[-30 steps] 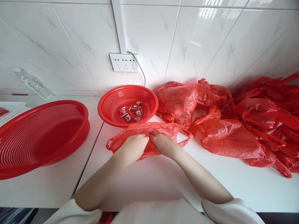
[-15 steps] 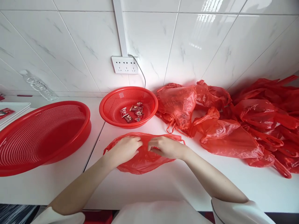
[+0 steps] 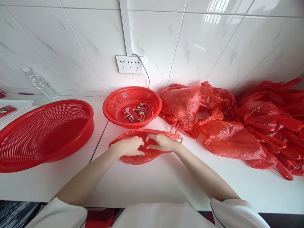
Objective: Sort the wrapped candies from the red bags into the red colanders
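A thin red plastic bag [image 3: 139,156] lies on the white counter [image 3: 166,180] just in front of me. My left hand [image 3: 127,147] and my right hand [image 3: 161,142] rest on it side by side, fingertips meeting at its upper edge and pinching the film. Right behind the bag stands a small red mesh basket [image 3: 114,103] with several small wrapped sweets [image 3: 135,113] in its bottom.
A large pile of red plastic bags [image 3: 237,120] covers the counter's right side up to the tiled wall. A big shallow red mesh basket [image 3: 42,133] sits at the left. A clear plastic bottle [image 3: 41,84], a white tray [image 3: 14,107] and a wall socket [image 3: 129,64] are behind.
The bag has come away from the pile and bunched smaller under my hands. My hands parted slightly, then closed together again on its top edge.
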Motion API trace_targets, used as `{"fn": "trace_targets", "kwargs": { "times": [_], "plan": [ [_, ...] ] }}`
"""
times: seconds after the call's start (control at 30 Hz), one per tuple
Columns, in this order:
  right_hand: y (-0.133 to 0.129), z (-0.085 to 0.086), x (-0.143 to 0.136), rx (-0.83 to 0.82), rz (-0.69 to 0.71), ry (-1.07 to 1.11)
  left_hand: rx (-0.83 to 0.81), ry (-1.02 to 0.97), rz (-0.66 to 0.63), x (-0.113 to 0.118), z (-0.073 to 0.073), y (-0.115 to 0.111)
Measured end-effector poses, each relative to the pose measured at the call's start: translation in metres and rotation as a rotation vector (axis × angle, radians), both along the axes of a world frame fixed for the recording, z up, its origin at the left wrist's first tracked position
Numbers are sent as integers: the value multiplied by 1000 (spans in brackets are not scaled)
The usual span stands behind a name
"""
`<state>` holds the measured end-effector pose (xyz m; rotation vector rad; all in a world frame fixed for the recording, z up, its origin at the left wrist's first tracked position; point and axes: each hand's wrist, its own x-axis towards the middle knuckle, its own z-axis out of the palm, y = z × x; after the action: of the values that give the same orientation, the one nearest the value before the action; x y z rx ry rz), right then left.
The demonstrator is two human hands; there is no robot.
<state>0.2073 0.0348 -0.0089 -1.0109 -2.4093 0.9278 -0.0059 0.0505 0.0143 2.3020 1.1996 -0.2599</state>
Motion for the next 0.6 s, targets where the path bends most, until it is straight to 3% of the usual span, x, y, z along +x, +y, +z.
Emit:
{"fn": "trace_targets", "kwargs": {
  "times": [0.13,0.2,0.27,0.33,0.47,0.53,0.6],
  "plan": [
    [-18,34,-1,-45,152,142,305,139,-148,1,26,-26],
    [-22,50,0,-19,162,164,460,192,-190,1,38,-31],
    [-18,53,0,35,128,157,529,193,-174,-1,41,-26],
    [-8,41,-2,71,100,127,472,180,-142,-6,33,-13],
    [20,-5,-9,19,-82,-70,122,211,-16,-20,3,18],
    [28,-24,-8,-41,-192,-159,50,168,-3,-27,-8,28],
    [29,-31,-4,-68,-208,-182,29,130,-15,-34,-13,32]
  ]
}}
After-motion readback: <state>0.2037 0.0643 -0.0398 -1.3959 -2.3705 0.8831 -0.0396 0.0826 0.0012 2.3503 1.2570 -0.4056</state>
